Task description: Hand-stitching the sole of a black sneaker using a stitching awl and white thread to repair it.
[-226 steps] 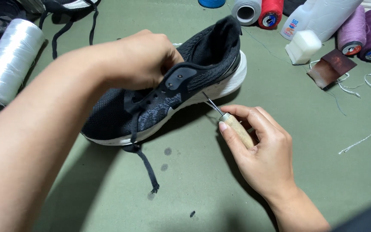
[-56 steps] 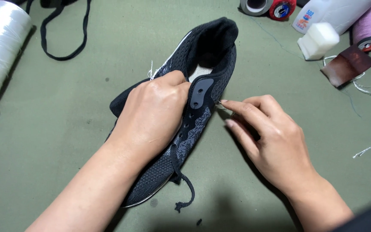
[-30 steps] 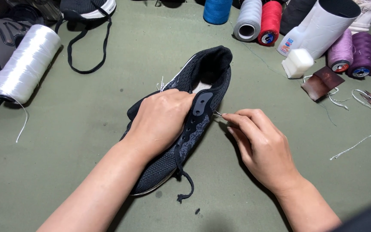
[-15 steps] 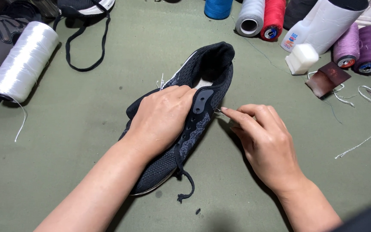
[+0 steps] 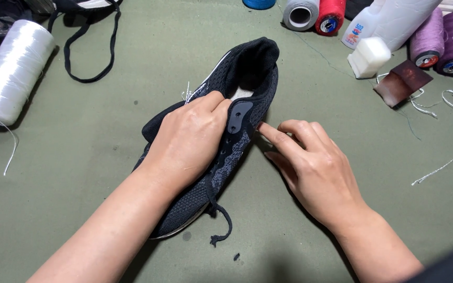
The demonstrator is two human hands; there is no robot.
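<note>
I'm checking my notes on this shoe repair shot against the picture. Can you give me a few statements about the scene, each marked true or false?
1. The left hand lies flat on top of the dark knit shoe. True.
2. The right hand rests on the white spool. False: its fingertips meet the shoe's side; the big white spool lies far left, untouched.
3. A red thread spool lies near the table's top edge. True.
4. The shoe is bright red. False: it is black and dark grey.
5. The shoe's black lace end lies loose on the green table. True.
</note>
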